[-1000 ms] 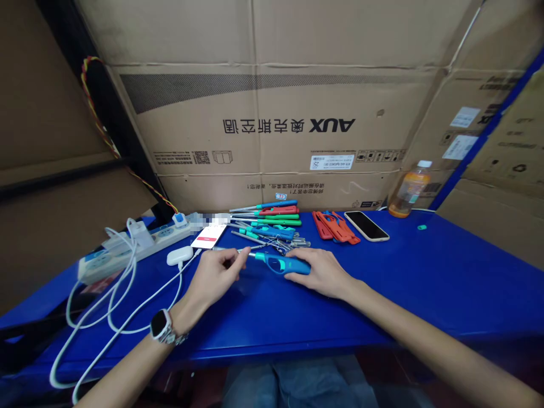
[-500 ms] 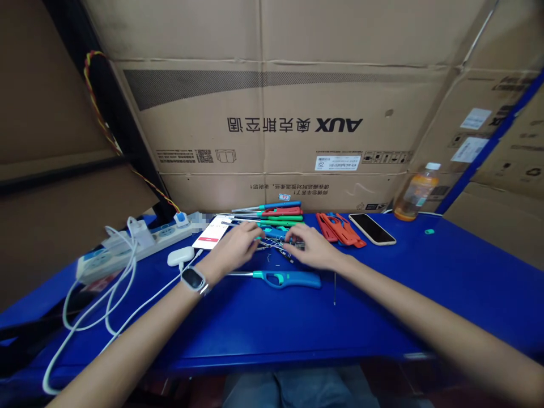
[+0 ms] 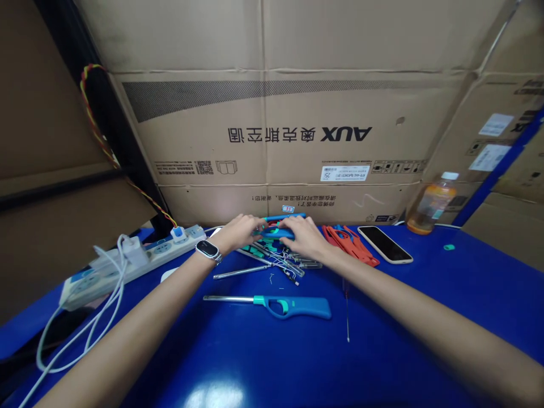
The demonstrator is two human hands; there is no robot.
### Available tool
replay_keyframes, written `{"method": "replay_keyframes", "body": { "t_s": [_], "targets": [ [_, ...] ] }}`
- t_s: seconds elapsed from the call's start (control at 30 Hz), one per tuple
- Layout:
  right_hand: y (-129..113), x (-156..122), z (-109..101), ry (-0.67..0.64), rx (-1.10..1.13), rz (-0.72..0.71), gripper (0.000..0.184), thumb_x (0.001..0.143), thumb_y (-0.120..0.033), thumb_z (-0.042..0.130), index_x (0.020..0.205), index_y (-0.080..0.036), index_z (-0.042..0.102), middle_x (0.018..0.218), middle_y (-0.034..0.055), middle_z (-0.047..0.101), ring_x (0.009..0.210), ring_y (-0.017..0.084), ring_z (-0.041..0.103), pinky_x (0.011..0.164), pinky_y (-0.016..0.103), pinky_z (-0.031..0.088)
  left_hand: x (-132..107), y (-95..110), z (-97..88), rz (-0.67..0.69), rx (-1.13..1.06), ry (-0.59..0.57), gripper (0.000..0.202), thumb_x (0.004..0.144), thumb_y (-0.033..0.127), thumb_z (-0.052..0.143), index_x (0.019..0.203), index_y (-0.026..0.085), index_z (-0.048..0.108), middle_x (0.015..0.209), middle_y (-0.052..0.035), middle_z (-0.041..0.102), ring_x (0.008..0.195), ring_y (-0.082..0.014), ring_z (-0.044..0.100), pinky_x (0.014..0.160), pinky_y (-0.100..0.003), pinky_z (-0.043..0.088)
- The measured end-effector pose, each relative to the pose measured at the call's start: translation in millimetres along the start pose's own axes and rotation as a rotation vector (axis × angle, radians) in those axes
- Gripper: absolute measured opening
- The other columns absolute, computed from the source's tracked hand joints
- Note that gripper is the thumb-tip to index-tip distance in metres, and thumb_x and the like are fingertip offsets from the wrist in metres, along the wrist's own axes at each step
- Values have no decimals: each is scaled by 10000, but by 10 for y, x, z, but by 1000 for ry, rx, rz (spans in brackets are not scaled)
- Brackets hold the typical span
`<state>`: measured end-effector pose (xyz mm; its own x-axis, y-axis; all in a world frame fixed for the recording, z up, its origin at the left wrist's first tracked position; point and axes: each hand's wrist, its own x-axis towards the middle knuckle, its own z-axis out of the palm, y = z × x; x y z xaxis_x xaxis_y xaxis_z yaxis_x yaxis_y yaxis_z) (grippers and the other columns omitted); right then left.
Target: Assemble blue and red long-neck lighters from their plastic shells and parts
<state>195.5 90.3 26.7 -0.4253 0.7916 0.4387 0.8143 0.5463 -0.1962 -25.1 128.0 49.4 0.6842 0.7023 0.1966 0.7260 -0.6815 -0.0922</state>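
Reaching forward side by side, the left hand [image 3: 241, 232] and the right hand [image 3: 309, 241] were held over a cluttered pile, with a blue handle [image 3: 279, 233] spanned between their fingers. Its right end was gripped by the closed fingers of the right hand; at its left end the left hand's fingertips were partly hidden, and whether they were closed on it could not be told. Just behind the grip, a blue length [image 3: 293, 216] was seen near the cardboard [image 3: 297, 96]. Directly below and in front of the grip, thin wires [image 3: 278, 262] were tangled among small metal parts, and a metal tube [image 3: 242, 273] was laid slantwise toward the left. Nearer to the person than the grip, a whole blue lighter [image 3: 304, 307] was laid apart on the blue table [image 3: 272, 357], its metal nozzle pointed left. To the right of that lighter, a thin metal shaft [image 3: 347, 317] was left partly covered by the right forearm. Just right of the grip, red-orange casings [image 3: 355, 246] were heaped, followed by a dark-screened phone [image 3: 385, 245] and, well apart, a bottle [image 3: 432, 204] of orange drink. Left of the grip, beyond the watch [image 3: 207, 249] worn on the left wrist, a power strip [image 3: 159, 248] was stretched along the table, with a white adapter [image 3: 135, 250] plugged in.
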Motion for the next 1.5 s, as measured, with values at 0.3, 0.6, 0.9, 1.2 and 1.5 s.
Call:
{"method": "replay_keyframes", "body": {
  "t_s": [0.3, 0.6, 0.9, 1.2, 1.5],
  "targets": [
    [459, 382, -98, 99, -109, 64, 222, 862, -214, 596, 1080, -192, 630, 1135, 88, 667, 1065, 270, 537, 897, 408, 323, 486, -110, 168, -46, -98, 279, 253, 867, 108, 512, 1075, 193, 629, 1061, -106, 658, 1041, -278, 593, 899, -390, 482],
    [627, 204, 0, 121, -129, 30, 233, 915, -231, 531, 1098, -206, 674, 1161, 92, 617, 1090, 252, 504, 902, 389, 328, 494, -193, 450, -17, -183, 347, 233, 908, 154, 474, 1063, 198, 642, 1142, -85, 601, 1114, -251, 550, 991, -401, 474],
    [521, 163, 50, 148, -156, -6, 228, 893, -225, 536, 1091, -204, 648, 1162, 110, 607, 1100, 275, 482, 914, 414, 316, 376, -91, 490, -70, -201, 363, 186, 896, 185, 520, 1035, 210, 639, 1077, -85, 601, 1041, -267, 556, 904, -406, 501],
    [474, 138, -18, 90, -187, -12, 227, 898, -232, 535, 1093, -196, 644, 1154, 108, 620, 1111, 273, 480, 912, 415, 298, 339, -68, 542, -88, -235, 357, 200, 888, 163, 496, 1023, 192, 641, 1058, -94, 607, 1010, -261, 586, 912, -406, 502],
    [600, 96, -95, 90, -209, 49, 192, 879, -169, 528, 1030, -197, 644, 1094, 99, 648, 1062, 267, 506, 890, 400, 305, 390, 26, 480, -45, -286, 353, 270, 903, 127, 426, 1056, 173, 643, 1062, -104, 669, 1025, -265, 612, 940, -421, 501]
  ]
}}
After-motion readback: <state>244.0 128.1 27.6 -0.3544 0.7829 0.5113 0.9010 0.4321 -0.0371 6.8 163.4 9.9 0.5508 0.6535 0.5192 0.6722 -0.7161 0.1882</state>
